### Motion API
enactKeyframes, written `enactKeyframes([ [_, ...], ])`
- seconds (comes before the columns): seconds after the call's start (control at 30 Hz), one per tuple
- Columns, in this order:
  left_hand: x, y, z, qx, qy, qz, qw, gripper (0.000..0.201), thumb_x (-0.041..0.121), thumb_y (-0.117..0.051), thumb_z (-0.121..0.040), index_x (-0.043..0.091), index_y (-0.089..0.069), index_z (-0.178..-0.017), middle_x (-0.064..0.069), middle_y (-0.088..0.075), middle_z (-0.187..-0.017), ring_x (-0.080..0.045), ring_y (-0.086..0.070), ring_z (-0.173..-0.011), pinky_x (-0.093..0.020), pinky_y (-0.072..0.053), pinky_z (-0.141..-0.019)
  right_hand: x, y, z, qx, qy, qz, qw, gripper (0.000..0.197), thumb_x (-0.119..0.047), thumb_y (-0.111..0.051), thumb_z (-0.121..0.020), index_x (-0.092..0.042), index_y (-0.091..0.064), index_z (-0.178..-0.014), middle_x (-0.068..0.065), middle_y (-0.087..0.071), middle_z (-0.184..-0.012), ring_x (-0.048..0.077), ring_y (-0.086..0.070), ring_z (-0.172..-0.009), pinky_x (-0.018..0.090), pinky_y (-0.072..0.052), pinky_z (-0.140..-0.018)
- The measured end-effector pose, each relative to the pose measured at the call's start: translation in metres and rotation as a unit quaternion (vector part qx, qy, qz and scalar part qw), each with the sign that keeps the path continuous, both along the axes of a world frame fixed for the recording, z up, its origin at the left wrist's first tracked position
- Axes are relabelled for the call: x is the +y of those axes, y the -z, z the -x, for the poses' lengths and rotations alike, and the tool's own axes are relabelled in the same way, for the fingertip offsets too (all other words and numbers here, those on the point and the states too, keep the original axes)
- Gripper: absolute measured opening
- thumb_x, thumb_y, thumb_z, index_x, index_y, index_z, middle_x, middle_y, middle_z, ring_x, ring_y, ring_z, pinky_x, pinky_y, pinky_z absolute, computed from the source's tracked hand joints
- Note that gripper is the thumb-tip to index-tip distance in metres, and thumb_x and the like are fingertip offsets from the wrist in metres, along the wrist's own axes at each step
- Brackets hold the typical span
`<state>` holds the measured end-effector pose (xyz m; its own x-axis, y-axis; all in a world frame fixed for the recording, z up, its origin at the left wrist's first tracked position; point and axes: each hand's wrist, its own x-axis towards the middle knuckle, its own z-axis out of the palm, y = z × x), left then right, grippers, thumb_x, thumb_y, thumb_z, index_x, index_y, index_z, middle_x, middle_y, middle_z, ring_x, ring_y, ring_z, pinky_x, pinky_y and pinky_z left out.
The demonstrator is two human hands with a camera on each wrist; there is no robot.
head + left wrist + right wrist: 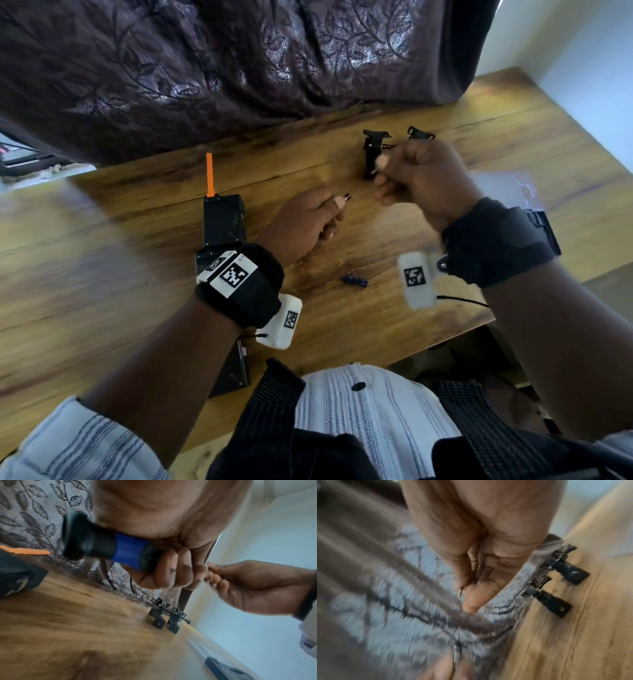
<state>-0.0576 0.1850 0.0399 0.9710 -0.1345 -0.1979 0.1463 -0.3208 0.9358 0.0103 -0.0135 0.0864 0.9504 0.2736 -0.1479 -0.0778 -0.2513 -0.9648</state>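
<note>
- Screwdriver (347,196): one, head view, clenched in left hand (308,219) over table (137,240); right hand (421,178) close by its tip.
- Left wrist view: blue-black handle (120,550) wrapped by curled fingers; two clamps (174,621) on table behind.
- Right wrist view: one small bit (459,592) pinched between thumb and forefinger; probably fitting bit, calls next for lining up with tip, then pushing in.

On my feed I count: two black mounts (553,603), one blue-handled screwdriver (127,551), one small metal bit (459,593), one small blue part (355,280), one black box (223,222) with one orange strip (210,174), one wooden table (102,274), one curtain (205,68).
</note>
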Motion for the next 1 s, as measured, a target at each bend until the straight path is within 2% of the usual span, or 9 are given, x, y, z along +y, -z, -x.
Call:
enactKeyframes([
  [0.1, 0.003, 0.006, 0.014, 0.025, 0.017, -0.02, 0.999, 0.032, 0.034, -0.047, -0.11, 0.015, -0.061, -0.089, 0.001, -0.06, -0.066, -0.007, -0.045, -0.052, -0.025, -0.036, -0.052, -0.027, -0.001, 0.004, 0.017, 0.05, -0.046, 0.998, 0.012, -0.015, -0.061, -0.1, -0.007, -0.062, -0.092, 0.007, -0.068, -0.078, 0.023, -0.069, -0.07, 0.03, -0.057, -0.058],
  [0.2, -0.002, 0.012, 0.029, 0.034, 0.048, -0.101, 0.993, 0.027, 0.047, -0.069, -0.096, 0.022, -0.067, -0.105, 0.002, -0.07, -0.09, -0.009, -0.061, -0.072, -0.032, -0.048, -0.066, -0.04, 0.014, 0.025, 0.028, 0.04, -0.012, 0.999, 0.01, -0.006, -0.062, -0.097, 0.003, -0.063, -0.101, 0.011, -0.069, -0.081, 0.022, -0.069, -0.069, 0.032, -0.06, -0.061],
  [0.3, -0.004, 0.022, 0.036, 0.025, 0.069, -0.179, 0.981, 0.032, 0.031, -0.085, -0.084, 0.03, -0.069, -0.112, 0.008, -0.071, -0.098, -0.003, -0.061, -0.08, -0.025, -0.044, -0.069, -0.038, 0.042, 0.055, 0.053, 0.022, 0.052, 0.997, 0.01, -0.001, -0.064, -0.095, 0.008, -0.064, -0.098, 0.018, -0.071, -0.085, 0.022, -0.069, -0.068, 0.035, -0.06, -0.063],
  [0.37, -0.008, 0.032, 0.037, 0.015, 0.091, -0.223, 0.97, 0.043, 0.019, -0.085, -0.082, 0.028, -0.069, -0.121, 0.008, -0.069, -0.109, -0.007, -0.062, -0.09, -0.024, -0.042, -0.071, -0.035, 0.064, 0.072, 0.067, 0.021, 0.083, 0.994, 0.007, -0.002, -0.063, -0.096, 0.005, -0.065, -0.097, 0.019, -0.073, -0.087, 0.024, -0.071, -0.068, 0.037, -0.059, -0.06],
  [0.47, -0.014, 0.048, 0.036, -0.006, 0.108, -0.273, 0.956, 0.057, 0.017, -0.086, -0.081, 0.025, -0.065, -0.133, 0.002, -0.063, -0.125, -0.015, -0.06, -0.106, -0.024, -0.039, -0.08, -0.029, 0.09, 0.086, 0.082, 0.032, 0.101, 0.991, 0.007, -0.004, -0.062, -0.097, -0.004, -0.064, -0.091, 0.017, -0.075, -0.085, 0.027, -0.073, -0.068, 0.041, -0.06, -0.059],
  [0.6, -0.02, 0.065, 0.034, -0.023, 0.11, -0.291, 0.95, 0.05, 0.019, -0.088, -0.076, 0.03, -0.07, -0.121, 0.0, -0.068, -0.119, -0.02, -0.063, -0.105, -0.033, -0.05, -0.087, -0.026, 0.109, 0.093, 0.065, 0.06, 0.151, 0.985, 0.009, -0.008, -0.064, -0.097, -0.003, -0.066, -0.09, 0.012, -0.073, -0.077, 0.026, -0.074, -0.066, 0.036, -0.061, -0.056],
  [0.7, -0.025, 0.073, 0.031, -0.032, 0.119, -0.297, 0.947, 0.041, 0.02, -0.086, -0.078, 0.028, -0.073, -0.116, -0.001, -0.07, -0.114, -0.022, -0.063, -0.105, -0.034, -0.049, -0.089, -0.026, 0.119, 0.097, 0.064, 0.057, 0.18, 0.98, 0.009, -0.007, -0.065, -0.096, -0.008, -0.067, -0.088, 0.011, -0.074, -0.076, 0.027, -0.074, -0.067, 0.039, -0.064, -0.062],
  [0.83, -0.027, 0.082, 0.027, -0.042, 0.115, -0.306, 0.944, 0.023, 0.022, -0.081, -0.085, 0.021, -0.073, -0.106, -0.003, -0.07, -0.107, -0.023, -0.063, -0.101, -0.041, -0.051, -0.088, -0.025, 0.124, 0.102, 0.071, 0.048, 0.2, 0.976, 0.01, -0.004, -0.063, -0.096, -0.011, -0.069, -0.092, 0.01, -0.075, -0.079, 0.017, -0.073, -0.065, 0.028, -0.063, -0.064],
  [1.0, -0.028, 0.085, 0.028, -0.048, 0.109, -0.292, 0.949, 0.019, 0.021, -0.081, -0.086, 0.019, -0.073, -0.103, -0.002, -0.071, -0.104, -0.023, -0.064, -0.099, -0.042, -0.052, -0.087, -0.023, 0.125, 0.103, 0.056, 0.047, 0.221, 0.973, 0.015, -0.002, -0.061, -0.095, -0.014, -0.07, -0.094, 0.004, -0.075, -0.077, 0.012, -0.073, -0.064, 0.023, -0.062, -0.064],
])
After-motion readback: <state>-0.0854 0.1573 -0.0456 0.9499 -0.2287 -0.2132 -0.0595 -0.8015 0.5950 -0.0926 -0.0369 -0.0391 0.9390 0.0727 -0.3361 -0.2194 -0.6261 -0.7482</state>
